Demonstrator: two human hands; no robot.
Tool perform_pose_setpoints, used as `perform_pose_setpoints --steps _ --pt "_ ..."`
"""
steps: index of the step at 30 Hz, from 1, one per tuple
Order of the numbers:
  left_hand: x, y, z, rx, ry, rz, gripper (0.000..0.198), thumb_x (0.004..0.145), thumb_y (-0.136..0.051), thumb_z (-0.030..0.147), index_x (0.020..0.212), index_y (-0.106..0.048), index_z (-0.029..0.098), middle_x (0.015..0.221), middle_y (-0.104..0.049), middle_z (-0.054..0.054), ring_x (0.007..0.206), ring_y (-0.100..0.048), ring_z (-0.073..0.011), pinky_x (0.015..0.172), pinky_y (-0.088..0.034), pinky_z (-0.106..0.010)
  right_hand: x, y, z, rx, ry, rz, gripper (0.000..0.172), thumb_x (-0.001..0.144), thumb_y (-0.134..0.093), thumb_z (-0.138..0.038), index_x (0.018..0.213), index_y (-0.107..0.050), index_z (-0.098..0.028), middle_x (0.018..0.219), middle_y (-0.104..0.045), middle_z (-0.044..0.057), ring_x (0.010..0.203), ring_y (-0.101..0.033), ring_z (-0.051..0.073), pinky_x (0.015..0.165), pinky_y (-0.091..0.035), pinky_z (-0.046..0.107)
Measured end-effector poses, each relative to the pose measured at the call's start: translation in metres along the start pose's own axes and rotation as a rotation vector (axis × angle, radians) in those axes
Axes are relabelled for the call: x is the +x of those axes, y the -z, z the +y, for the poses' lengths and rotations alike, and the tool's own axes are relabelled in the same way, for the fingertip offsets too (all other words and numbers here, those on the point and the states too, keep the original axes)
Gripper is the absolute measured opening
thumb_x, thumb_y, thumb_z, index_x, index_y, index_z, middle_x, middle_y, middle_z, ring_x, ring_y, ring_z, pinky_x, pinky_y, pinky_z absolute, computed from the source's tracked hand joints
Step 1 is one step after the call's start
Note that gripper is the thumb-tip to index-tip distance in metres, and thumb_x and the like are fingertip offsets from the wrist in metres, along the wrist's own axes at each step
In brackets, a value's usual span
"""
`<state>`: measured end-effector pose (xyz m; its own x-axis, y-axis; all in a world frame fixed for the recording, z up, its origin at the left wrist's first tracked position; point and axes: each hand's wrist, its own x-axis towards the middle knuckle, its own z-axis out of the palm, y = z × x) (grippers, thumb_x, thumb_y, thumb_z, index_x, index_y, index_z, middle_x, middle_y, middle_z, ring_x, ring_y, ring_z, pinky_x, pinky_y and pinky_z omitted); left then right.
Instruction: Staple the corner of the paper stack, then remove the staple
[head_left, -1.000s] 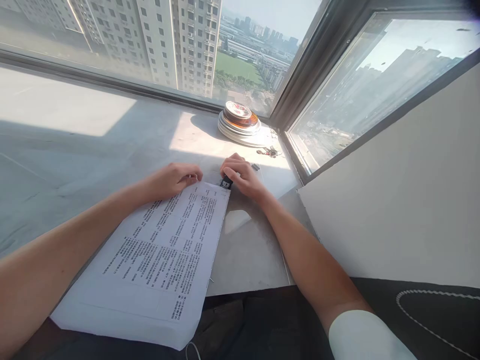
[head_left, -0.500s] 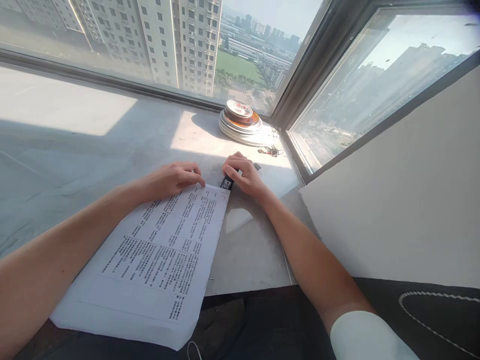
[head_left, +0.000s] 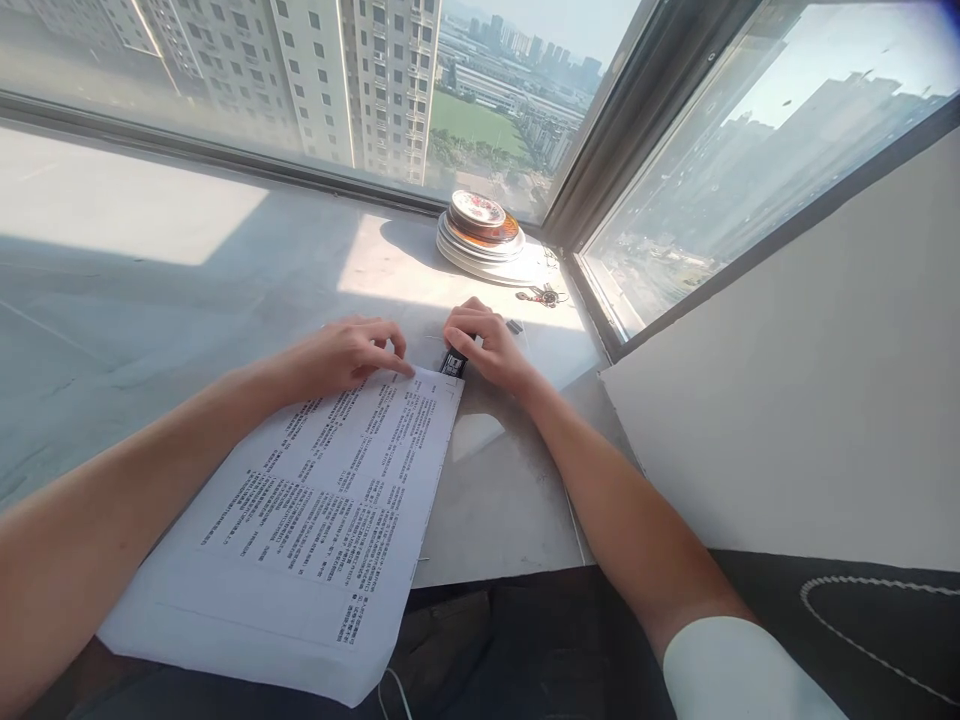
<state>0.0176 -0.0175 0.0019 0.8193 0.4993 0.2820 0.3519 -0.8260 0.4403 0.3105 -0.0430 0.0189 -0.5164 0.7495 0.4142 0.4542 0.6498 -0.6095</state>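
Bracing the paper (head_left: 322,500) flat seemed key: it lay slanted on the ledge (head_left: 495,520), near end past its rim. L hand (head_left: 352,352) was at the paper's far edge, index tip touching it; couldn't tell if the thumb pinched underneath. R hand (head_left: 486,348), apart from L, was closed around a black tool (head_left: 453,362) at the paper's far R corner. Best approach, prob.: light, steady L fingertip pressure, tool square w/ corner, no wrinkles. Plate stack (head_left: 480,242) stood beyond the paper.
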Motion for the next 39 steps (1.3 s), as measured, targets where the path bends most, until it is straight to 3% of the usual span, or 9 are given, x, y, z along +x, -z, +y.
perform_pose_setpoints --steps 10,16,18,21,24,28,33,39 --pt "0.0 -0.004 0.002 -0.059 -0.063 -0.024 0.035 0.104 -0.055 0.025 0.11 -0.088 0.036 0.114 -0.077 -0.007 0.09 -0.068 -0.0203 0.095 -0.055 -0.039 -0.001 -0.001 0.005 0.052 0.025 -0.004 0.052 0.113 -0.04 -0.065 0.085 -0.062 -0.026 0.096 -0.071 0.005 0.101 -0.055 0.026 0.106 -0.043 0.047" --pt "0.001 -0.008 0.001 -0.023 0.042 0.047 0.028 0.105 -0.056 0.029 0.101 -0.084 0.028 0.11 -0.079 -0.008 0.099 -0.069 -0.0242 0.106 -0.051 -0.045 0.002 -0.009 0.011 -0.101 -0.063 0.101 0.062 0.113 -0.032 -0.07 0.074 -0.048 -0.025 0.081 -0.058 0.004 0.094 -0.05 0.025 0.103 -0.039 0.048" --pt "0.002 -0.007 0.002 -0.037 0.036 0.038 0.026 0.105 -0.057 0.028 0.101 -0.083 0.028 0.112 -0.079 -0.007 0.101 -0.069 -0.0246 0.106 -0.05 -0.045 0.001 -0.003 0.011 -0.101 -0.071 0.073 0.061 0.113 -0.032 -0.072 0.081 -0.055 -0.025 0.087 -0.061 0.004 0.098 -0.051 0.026 0.105 -0.038 0.048" --pt "0.003 -0.007 0.005 -0.058 0.01 0.017 0.029 0.106 -0.055 0.026 0.103 -0.083 0.028 0.115 -0.079 -0.008 0.103 -0.07 -0.0243 0.103 -0.051 -0.043 -0.004 0.013 0.015 -0.02 0.009 -0.059 0.049 0.111 -0.043 -0.071 0.108 -0.067 -0.029 0.111 -0.069 0.005 0.113 -0.053 0.028 0.11 -0.038 0.048" --pt "0.004 -0.006 0.009 -0.079 0.01 0.023 0.029 0.106 -0.054 0.026 0.104 -0.083 0.026 0.113 -0.078 -0.009 0.103 -0.072 -0.0239 0.099 -0.054 -0.042 -0.008 0.024 0.022 0.006 0.08 -0.123 0.035 0.106 -0.062 -0.06 0.124 -0.069 -0.03 0.122 -0.069 0.006 0.116 -0.054 0.029 0.108 -0.042 0.048" --pt "0.005 -0.006 0.013 -0.152 0.082 0.106 0.021 0.104 -0.064 0.033 0.109 -0.081 0.023 0.112 -0.079 -0.01 0.099 -0.073 -0.0233 0.092 -0.059 -0.04 -0.005 0.015 0.026 -0.053 0.012 0.024 0.02 0.103 -0.07 -0.04 0.119 -0.073 -0.028 0.105 -0.07 0.006 0.103 -0.054 0.028 0.098 -0.045 0.047" --pt "0.004 -0.007 0.015 -0.183 0.171 0.294 0.031 0.099 -0.077 0.043 0.12 -0.08 0.022 0.112 -0.081 -0.009 0.095 -0.073 -0.0224 0.087 -0.061 -0.039 0.005 -0.01 0.01 -0.001 -0.056 0.173 0.022 0.103 -0.07 -0.038 0.122 -0.073 -0.029 0.105 -0.072 0.006 0.104 -0.056 0.028 0.096 -0.045 0.047" --pt "0.004 -0.008 0.013 -0.19 0.05 0.335 0.029 0.102 -0.075 0.042 0.124 -0.084 0.026 0.119 -0.08 -0.01 0.11 -0.073 -0.0262 0.103 -0.058 -0.046 0.007 -0.018 0.0 0.055 -0.11 0.211 0.021 0.102 -0.069 -0.039 0.119 -0.073 -0.028 0.108 -0.073 0.006 0.105 -0.059 0.028 0.098 -0.047 0.048"
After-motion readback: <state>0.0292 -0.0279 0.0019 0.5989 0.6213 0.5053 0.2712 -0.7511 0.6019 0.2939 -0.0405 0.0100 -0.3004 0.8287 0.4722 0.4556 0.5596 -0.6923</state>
